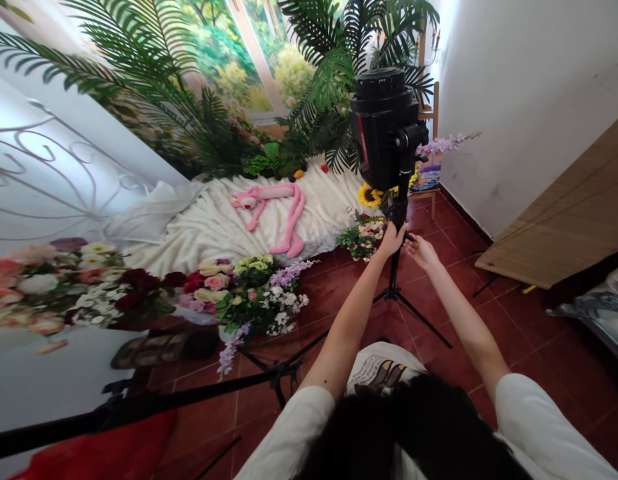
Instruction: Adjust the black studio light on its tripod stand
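Note:
A black studio light (381, 133) stands upright on a black light stand (395, 267) in front of me. My left hand (391, 240) is closed around the stand's pole just below the light. Beside it, to the right, my right hand (421, 253) has its fingers bent in at a small dark knob (409, 237) on the stand; the fingertips partly cover it. The stand's legs are spread on the red tiled floor (429, 300).
A pink plush toy (273, 193) lies on a white blanket (203, 227), with artificial flowers (259, 293) along its front. Another black stand (189, 395) slants across the lower left. Palm fronds (333, 80) hang behind the light. A wooden panel (563, 213) leans at right.

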A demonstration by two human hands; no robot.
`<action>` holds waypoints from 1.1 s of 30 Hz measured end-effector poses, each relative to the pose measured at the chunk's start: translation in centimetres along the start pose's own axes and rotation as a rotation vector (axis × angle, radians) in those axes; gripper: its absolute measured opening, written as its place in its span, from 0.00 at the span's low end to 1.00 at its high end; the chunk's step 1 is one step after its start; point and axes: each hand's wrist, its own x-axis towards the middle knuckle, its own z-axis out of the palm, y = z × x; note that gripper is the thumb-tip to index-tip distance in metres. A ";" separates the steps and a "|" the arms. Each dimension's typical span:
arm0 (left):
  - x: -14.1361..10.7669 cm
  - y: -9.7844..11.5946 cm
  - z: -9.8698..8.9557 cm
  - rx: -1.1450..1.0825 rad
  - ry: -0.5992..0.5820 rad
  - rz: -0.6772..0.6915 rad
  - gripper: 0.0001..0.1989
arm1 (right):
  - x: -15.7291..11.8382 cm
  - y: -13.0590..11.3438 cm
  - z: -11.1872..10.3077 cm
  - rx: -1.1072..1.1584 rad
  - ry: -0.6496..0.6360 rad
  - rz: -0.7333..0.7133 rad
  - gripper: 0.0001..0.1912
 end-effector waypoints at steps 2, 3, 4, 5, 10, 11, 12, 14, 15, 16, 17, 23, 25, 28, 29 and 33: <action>-0.1 0.1 -0.1 0.001 -0.004 -0.009 0.27 | -0.3 0.6 -0.5 -0.298 0.065 -0.240 0.12; -0.1 0.1 -0.1 -0.001 -0.006 -0.012 0.27 | -0.6 0.8 -0.8 -0.460 0.091 -0.371 0.15; -0.1 0.2 -0.1 -0.001 -0.007 -0.015 0.26 | -0.8 1.0 -1.0 -0.613 0.113 -0.489 0.18; -0.2 0.2 -0.1 0.002 -0.008 -0.015 0.26 | -1.0 1.1 -1.3 -0.750 0.130 -0.583 0.21; -0.3 0.0 -0.2 0.021 -0.006 -0.028 0.24 | -1.7 0.2 -1.3 -1.231 0.215 -0.733 0.25; -0.3 -0.1 -0.3 0.022 -0.007 -0.038 0.24 | -1.8 0.0 -1.1 -1.301 0.215 -0.734 0.25; -0.3 -0.1 -0.3 0.023 -0.010 -0.047 0.23 | -1.9 -0.2 -0.9 -1.361 0.211 -0.733 0.24; -0.4 -0.1 -0.4 0.021 -0.017 -0.057 0.22 | -2.1 -0.4 -0.5 -1.444 0.199 -0.721 0.24; -0.5 0.0 -0.4 0.018 -0.018 -0.058 0.22 | -2.1 -0.5 -0.4 -1.472 0.195 -0.707 0.24; -0.5 0.0 -0.4 0.014 -0.017 -0.058 0.21 | -2.2 -0.5 -0.2 -1.495 0.195 -0.687 0.24; -0.5 0.1 -0.4 0.009 -0.014 -0.059 0.21 | -2.2 -0.5 -0.1 -1.513 0.197 -0.662 0.25; -0.5 0.8 -0.3 0.018 0.011 -0.056 0.23 | -0.8 -0.6 -0.5 -1.456 0.203 -0.591 0.27; -0.5 0.9 -0.3 0.030 0.021 -0.052 0.24 | -0.1 -0.5 -0.8 -1.352 0.147 -0.609 0.29; -0.7 1.0 -0.3 0.044 0.027 -0.072 0.24 | 0.7 -0.2 -1.3 -1.196 0.091 -0.634 0.32; -0.8 1.0 -0.3 0.047 0.032 -0.084 0.23 | 0.8 0.0 -1.3 -1.159 0.096 -0.638 0.32; -1.2 1.3 -0.3 0.054 0.068 -0.123 0.22 | 0.5 0.7 -1.2 -1.088 0.164 -0.630 0.32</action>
